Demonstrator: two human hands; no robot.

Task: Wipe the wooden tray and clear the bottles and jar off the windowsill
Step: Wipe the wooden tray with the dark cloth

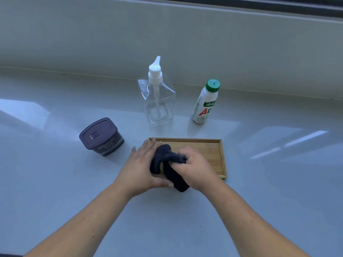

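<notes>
A shallow wooden tray (209,149) lies on the pale windowsill, in the middle of the view. A dark blue cloth (168,164) is bunched over the tray's left end. My right hand (194,167) grips the cloth from the right. My left hand (141,166) lies spread on the tray's left edge, touching the cloth, with its thumb under the cloth's near end. Behind the tray stand a clear pump bottle (157,97) and a white bottle with a green cap (205,102). A dark jar with a purple lid (102,137) sits to the left.
The windowsill (278,182) is glossy and wide, with bare surface on both sides and in front of the tray. A pale wall (167,34) rises right behind the bottles, with a dark window frame at the top.
</notes>
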